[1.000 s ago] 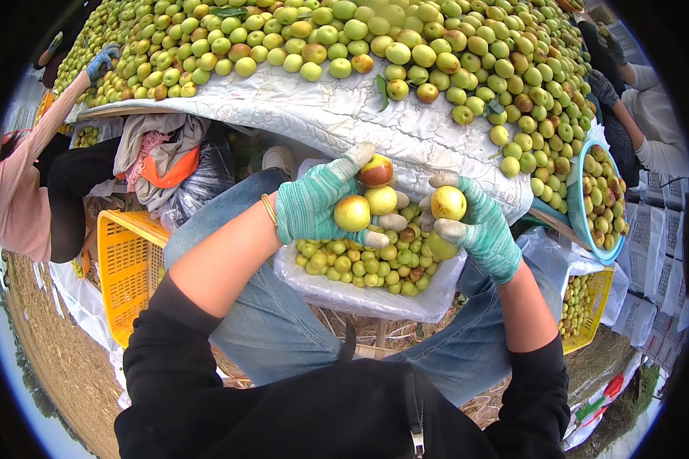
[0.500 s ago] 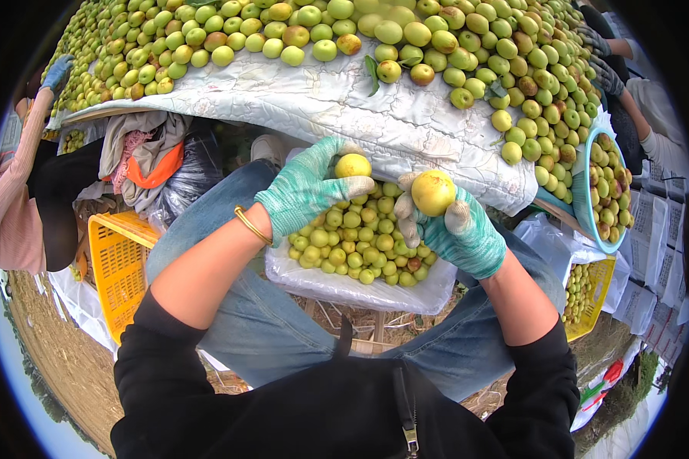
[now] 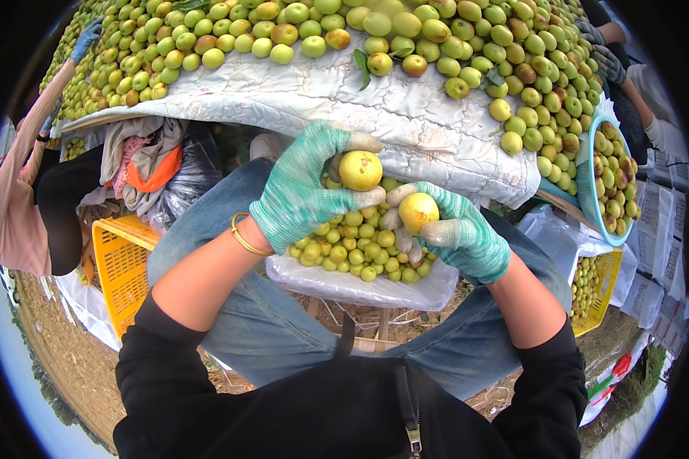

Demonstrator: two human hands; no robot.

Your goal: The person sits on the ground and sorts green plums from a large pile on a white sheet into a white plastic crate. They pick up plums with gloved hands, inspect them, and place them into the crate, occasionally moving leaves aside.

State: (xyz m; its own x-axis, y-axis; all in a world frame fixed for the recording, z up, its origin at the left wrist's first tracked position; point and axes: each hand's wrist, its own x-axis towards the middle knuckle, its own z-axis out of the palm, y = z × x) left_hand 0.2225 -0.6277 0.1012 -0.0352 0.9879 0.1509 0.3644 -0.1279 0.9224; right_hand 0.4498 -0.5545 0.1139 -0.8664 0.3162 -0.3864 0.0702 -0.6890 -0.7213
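Our left hand [image 3: 302, 177], fingers half curled, holds a yellow fruit [image 3: 360, 170] over the far edge of the plastic-lined container [image 3: 352, 286]; our right hand [image 3: 467, 236] (green-gloved like the other) grips a second fruit [image 3: 419, 212] between bent fingers, nearer the right edge.

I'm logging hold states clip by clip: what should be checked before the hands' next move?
1. Left hand in teal knit glove holds a round yellow fruit with brown specks: ok.
2. Right hand in matching glove holds a round yellow fruit with a brownish blush: ok.
3. Container lined with clear plastic, heaped with small green-yellow fruits, sits between the knees: ok.
4. Co-workers' hands, one blue-gloved at far left, one dark-gloved at far right, are well apart from these: ok.
5. Both held fruits' visible skins unmarked: not ok.
6. Their undersides unmarked: cannot tell, hidden.
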